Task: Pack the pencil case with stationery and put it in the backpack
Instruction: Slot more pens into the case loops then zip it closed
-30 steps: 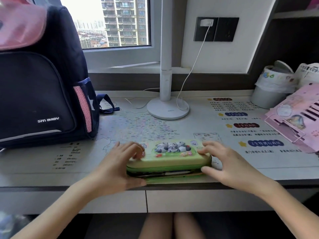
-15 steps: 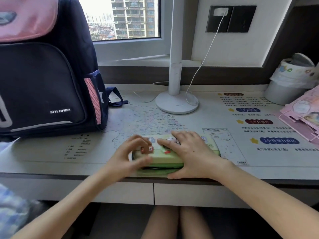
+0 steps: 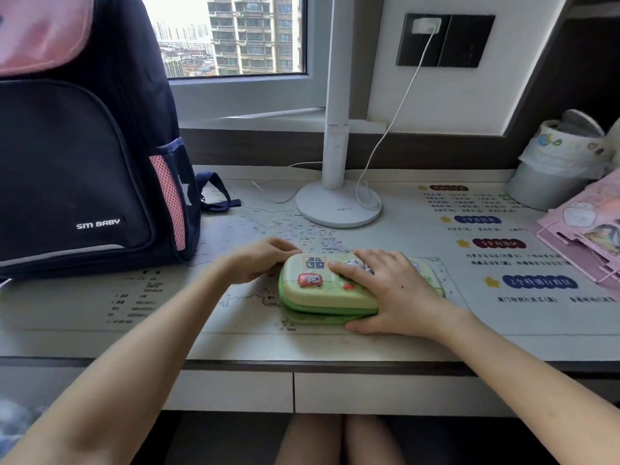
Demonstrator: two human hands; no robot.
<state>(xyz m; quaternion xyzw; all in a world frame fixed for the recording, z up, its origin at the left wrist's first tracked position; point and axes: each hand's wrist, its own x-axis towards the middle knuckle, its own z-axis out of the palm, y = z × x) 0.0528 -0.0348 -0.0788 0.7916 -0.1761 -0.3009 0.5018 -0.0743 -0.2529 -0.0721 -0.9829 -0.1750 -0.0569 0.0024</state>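
Observation:
A green pencil case point(image 3: 318, 292) with cartoon stickers lies closed on the desk mat, near the front edge. My right hand point(image 3: 389, 290) lies flat on its lid, thumb hooked under the front side. My left hand point(image 3: 258, 260) touches the case's far left corner with curled fingers; what the fingertips pinch is hidden. A dark navy backpack point(image 3: 84, 162) with a pink flap stands upright at the left of the desk, its front pocket zipped.
A white lamp base point(image 3: 339, 204) and its cable sit behind the case. A small lined bin point(image 3: 550, 169) and a pink folder stand point(image 3: 583, 236) occupy the right side. The desk edge point(image 3: 302, 364) runs just in front of the case.
My right hand shifted from the case's right end onto its lid. The open gap along the case's front has shut. My left hand moved to the far left corner.

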